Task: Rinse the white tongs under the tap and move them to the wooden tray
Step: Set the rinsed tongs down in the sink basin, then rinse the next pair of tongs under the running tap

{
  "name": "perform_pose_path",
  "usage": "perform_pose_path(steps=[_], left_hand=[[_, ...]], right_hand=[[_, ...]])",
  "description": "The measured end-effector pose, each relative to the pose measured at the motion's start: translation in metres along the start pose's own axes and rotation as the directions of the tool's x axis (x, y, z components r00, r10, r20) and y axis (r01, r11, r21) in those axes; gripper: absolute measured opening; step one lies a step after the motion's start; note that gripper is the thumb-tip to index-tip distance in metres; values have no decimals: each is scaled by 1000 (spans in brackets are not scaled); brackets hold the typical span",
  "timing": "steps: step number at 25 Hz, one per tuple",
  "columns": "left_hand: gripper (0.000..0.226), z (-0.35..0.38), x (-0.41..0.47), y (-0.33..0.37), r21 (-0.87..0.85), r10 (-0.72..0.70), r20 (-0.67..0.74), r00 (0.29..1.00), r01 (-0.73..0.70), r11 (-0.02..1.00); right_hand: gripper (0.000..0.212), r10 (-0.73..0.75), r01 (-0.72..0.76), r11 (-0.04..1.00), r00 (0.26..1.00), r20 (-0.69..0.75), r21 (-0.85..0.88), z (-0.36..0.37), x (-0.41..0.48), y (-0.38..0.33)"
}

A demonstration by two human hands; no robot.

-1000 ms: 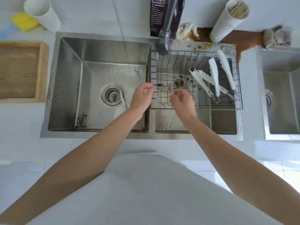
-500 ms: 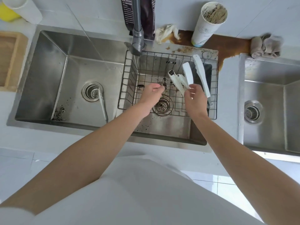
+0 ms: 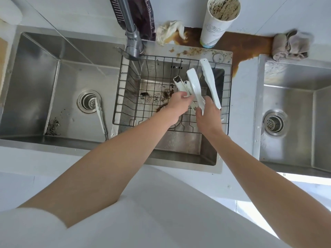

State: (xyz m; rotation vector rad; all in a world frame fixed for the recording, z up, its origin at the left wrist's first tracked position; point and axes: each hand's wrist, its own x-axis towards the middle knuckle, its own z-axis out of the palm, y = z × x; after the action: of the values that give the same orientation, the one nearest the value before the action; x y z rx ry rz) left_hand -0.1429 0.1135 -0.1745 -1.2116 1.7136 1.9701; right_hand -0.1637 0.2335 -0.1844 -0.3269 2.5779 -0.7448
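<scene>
Two pairs of white tongs stick up over the wire basket (image 3: 121,83) in the right basin. My right hand (image 3: 207,117) grips the larger pair (image 3: 194,85) near its hinge, and its arms spread up and away. My left hand (image 3: 176,104) holds the smaller pair (image 3: 179,84) just to the left, fingers curled round its lower end. The tap (image 3: 133,42) stands at the back between the two basins, its spout at the basket's back left corner. Only a sliver of the wooden tray (image 3: 2,56) shows at the far left edge.
Another white tong piece (image 3: 100,115) lies by the drain of the left basin (image 3: 35,86). Behind the sink are a dirty paper cup (image 3: 216,27), a brown spill (image 3: 247,45), a crumpled tissue (image 3: 169,31) and a grey rag (image 3: 290,45). A second sink (image 3: 295,108) is on the right.
My right hand took hold of the larger tongs and lifted them upright from the basket. My left hand moved right and closed on the smaller pair. The view shifted right.
</scene>
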Motion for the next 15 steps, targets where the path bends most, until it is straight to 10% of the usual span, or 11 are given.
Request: perform_pose_path(steps=[15], left_hand=[[18, 15, 7, 1, -105, 49, -68, 996, -56, 993]], right_hand=[[41, -38, 41, 992, 999, -28, 123, 5, 7, 5]])
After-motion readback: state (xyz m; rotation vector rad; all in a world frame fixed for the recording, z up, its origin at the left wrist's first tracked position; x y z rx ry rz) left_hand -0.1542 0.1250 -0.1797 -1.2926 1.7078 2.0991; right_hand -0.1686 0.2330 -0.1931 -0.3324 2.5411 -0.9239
